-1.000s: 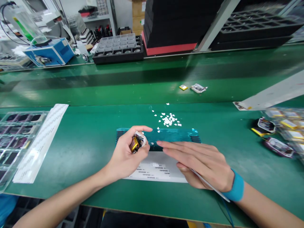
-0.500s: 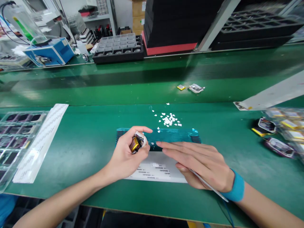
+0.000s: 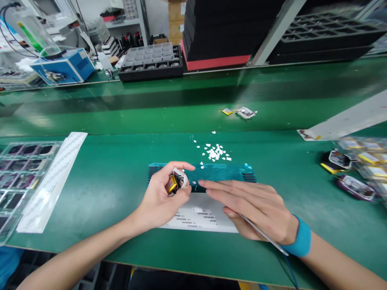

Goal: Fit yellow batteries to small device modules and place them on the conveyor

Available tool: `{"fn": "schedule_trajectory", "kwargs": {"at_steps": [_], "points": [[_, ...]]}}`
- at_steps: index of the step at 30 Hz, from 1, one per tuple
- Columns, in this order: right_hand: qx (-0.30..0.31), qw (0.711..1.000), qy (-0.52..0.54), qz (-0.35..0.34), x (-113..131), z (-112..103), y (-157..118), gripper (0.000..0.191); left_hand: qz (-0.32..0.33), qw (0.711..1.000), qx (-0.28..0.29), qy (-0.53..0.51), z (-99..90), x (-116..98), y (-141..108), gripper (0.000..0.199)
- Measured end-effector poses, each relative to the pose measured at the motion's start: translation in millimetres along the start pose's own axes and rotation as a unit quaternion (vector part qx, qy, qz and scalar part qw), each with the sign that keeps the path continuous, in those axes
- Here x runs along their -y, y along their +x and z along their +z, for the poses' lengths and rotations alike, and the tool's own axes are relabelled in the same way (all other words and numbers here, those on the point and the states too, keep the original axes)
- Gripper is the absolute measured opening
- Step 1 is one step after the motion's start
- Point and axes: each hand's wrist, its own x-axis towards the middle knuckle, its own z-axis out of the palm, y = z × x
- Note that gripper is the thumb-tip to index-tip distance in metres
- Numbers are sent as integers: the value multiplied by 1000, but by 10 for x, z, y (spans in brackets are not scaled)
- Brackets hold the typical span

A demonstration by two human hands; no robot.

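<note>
My left hand (image 3: 161, 193) is closed around a small white-rimmed watch case (image 3: 177, 182), its open side showing electronics and a yellow-wrapped battery. Over the right part of a blue film strip (image 3: 223, 173) lies my right hand (image 3: 256, 207), fingers stretched out, with slim metal tweezers (image 3: 264, 235) tucked under the palm. A teal band circles that wrist. Beneath both hands is a white printed sheet (image 3: 196, 219). Just beyond the film, small white pieces (image 3: 216, 152) are scattered in a loose pile.
At left, a clear tray (image 3: 30, 165) of dark-screened parts stands beside white strips (image 3: 54, 181). Two opened watch cases (image 3: 355, 187) lie by a battery tray (image 3: 370, 157) at right. Another case (image 3: 246, 112) with its battery rests on the green belt (image 3: 136, 117). A metal post (image 3: 347, 114) stands right.
The white case and its battery on the belt have shifted slightly left. My hands stay almost still, with the tweezers' rear end moving a little.
</note>
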Motion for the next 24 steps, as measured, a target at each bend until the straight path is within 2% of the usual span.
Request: {"fn": "schedule_trajectory", "kwargs": {"at_steps": [24], "points": [[4,1000,-5,3,-1,17,-16,28,23,1000,5,7,-11,23,6,30]]}}
